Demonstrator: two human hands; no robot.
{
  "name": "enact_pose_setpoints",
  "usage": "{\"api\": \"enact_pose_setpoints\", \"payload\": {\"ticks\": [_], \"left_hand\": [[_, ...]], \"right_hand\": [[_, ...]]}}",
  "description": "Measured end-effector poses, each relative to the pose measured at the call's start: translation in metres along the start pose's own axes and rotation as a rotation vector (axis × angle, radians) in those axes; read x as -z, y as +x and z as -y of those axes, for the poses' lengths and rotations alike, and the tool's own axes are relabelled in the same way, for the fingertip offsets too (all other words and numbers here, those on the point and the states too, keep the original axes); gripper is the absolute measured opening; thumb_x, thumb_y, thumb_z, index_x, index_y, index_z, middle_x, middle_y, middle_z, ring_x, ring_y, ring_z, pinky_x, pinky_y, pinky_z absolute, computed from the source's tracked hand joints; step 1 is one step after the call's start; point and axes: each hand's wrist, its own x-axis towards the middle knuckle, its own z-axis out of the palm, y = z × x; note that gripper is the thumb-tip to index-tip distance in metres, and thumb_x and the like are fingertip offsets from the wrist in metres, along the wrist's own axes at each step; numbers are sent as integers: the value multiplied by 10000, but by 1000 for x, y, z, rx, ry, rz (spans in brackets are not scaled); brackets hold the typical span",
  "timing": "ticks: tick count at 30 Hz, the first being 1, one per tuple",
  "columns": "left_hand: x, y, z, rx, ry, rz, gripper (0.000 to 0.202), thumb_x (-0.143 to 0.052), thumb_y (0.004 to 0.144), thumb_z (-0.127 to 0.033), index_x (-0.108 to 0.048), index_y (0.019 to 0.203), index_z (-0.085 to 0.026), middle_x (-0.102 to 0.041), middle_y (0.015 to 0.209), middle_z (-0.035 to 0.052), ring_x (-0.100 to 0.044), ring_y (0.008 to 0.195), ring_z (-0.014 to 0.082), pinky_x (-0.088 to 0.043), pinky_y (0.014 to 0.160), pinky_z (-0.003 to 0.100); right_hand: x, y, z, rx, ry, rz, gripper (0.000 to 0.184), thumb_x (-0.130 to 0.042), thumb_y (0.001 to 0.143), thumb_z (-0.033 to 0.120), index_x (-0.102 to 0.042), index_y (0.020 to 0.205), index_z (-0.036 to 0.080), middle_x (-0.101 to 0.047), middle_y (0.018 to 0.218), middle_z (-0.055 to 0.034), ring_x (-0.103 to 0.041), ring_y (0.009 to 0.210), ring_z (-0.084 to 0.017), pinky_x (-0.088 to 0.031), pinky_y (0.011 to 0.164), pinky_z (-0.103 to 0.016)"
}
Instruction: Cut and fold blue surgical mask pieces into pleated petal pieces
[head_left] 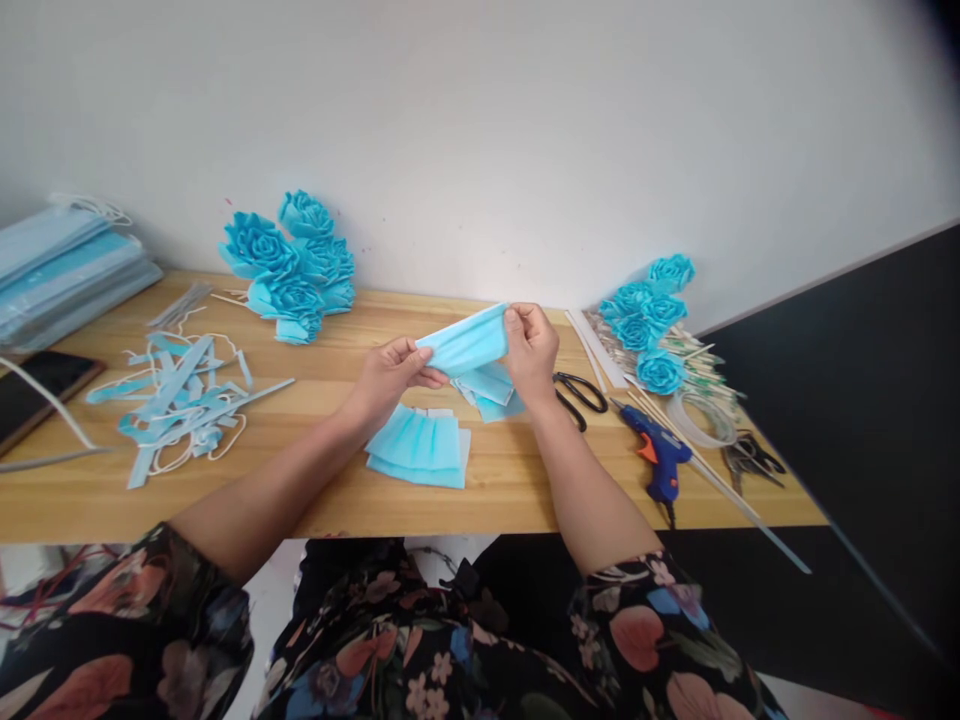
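Note:
Between my two hands a pleated light-blue piece of face mask (466, 342) is stretched above the table. My left hand (399, 368) pinches its left end, thumb on top. My right hand (531, 345) grips its right end between thumb and fingers. Below, on the wood, lies a small stack of cut mask pieces (416, 445), white edges showing. Partly hidden beneath the held piece are more cut mask pieces (491, 392). Black-handled scissors (581, 395) rest right beside my right wrist, their blades out of sight.
Blue fabric roses (289, 265) stand at the back left, with others (645, 315) at the right. Cut strips and ear loops (184, 395) heap on the left, near a phone (45, 390) and packed masks (67, 265). A blue glue gun (658, 455), sticks (697, 455) and pliers (752, 458) lie right.

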Motion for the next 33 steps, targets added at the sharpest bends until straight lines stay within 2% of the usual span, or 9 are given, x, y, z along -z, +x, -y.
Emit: {"api": "enact_pose_setpoints", "payload": {"ticks": [6,11,14,18,23,25,28,30,33], "left_hand": [[-1,-5,-5,-36,22,110,411,-788,736,-495,-541,757,-167,-745,710,66,-708,653,167,-552,674,284],[7,-1,-4,-58,203,106,396,-749,759,-521,-598,737,-156,-692,655,38,-594,548,122,-463,574,251],[14,6,-5,-160,257,16,364,-648,842,-512,-670,784,-154,-704,775,51,-636,728,154,-493,711,272],[21,11,-14,-266,273,-34,462,-494,920,-557,-713,992,-157,-727,1064,101,-648,990,215,-498,889,339],[9,7,-42,-328,520,35,497,-626,841,-557,-692,1133,-161,-725,1140,109,-636,1098,259,-466,969,375],[0,8,-50,-353,618,129,453,-694,792,-507,-706,1085,-163,-734,1095,92,-645,1050,250,-469,938,355],[-13,16,-52,-333,695,192,286,-695,777,-430,-705,811,-146,-699,798,33,-626,805,185,-467,760,289],[-20,23,-48,-273,640,165,268,-668,780,-394,-649,693,-141,-601,639,1,-552,650,142,-420,631,261],[-26,33,-41,-245,429,70,233,-670,757,-366,-629,713,-141,-562,630,-14,-496,594,115,-387,576,244]], "right_hand": [[3,4,-5,-6,60,15,290,-567,914,471,-599,866,187,-452,648,47,-385,569,-103,-327,558,-245],[8,6,2,-22,-15,76,311,-559,906,505,-599,868,199,-434,626,48,-374,550,-105,-319,531,-241],[10,5,8,8,-57,84,300,-554,913,492,-610,867,202,-436,610,45,-375,549,-109,-323,530,-245],[8,1,18,91,-144,140,252,-546,931,435,-630,871,206,-470,605,43,-396,546,-111,-341,545,-249],[5,-8,33,255,-260,235,235,-546,951,399,-671,901,206,-548,611,39,-455,539,-103,-373,568,-241],[4,-11,39,311,-279,272,233,-545,957,382,-684,901,203,-578,627,32,-472,540,-98,-384,582,-238],[2,-12,43,337,-277,293,233,-551,950,375,-694,885,204,-609,663,16,-496,565,-102,-406,614,-246],[1,-11,42,262,-219,261,223,-584,925,403,-690,966,212,-595,660,19,-500,575,-113,-417,614,-253],[-2,-5,35,59,-17,224,399,-651,859,481,-625,1159,219,-605,710,18,-537,619,-136,-449,603,-258]]}}
